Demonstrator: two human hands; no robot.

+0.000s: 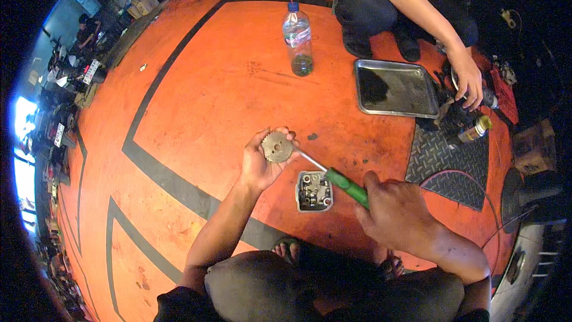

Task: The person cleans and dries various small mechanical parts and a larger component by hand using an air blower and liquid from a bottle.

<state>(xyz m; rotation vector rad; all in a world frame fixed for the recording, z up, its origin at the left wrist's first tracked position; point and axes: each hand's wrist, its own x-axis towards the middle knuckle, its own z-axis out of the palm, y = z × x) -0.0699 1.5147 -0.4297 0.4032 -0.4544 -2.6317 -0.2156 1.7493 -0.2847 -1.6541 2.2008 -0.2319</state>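
Left hand (263, 163) grasping a toothed metal disc (277, 146), right hand (396, 211) wrapped round a green-handled tool (346, 187).
The disc lies at 10 o'clock from the right hand, and the tool's long axis points that way, its tip by the disc's edge; I cannot tell whether they touch. At 5 o'clock from the disc, a metal engine part (314, 194) rests on the orange floor (196, 77), which spreads toward 9. Farther out, a bottle (298, 42) stands at 12, a tray (396, 113) at 2.
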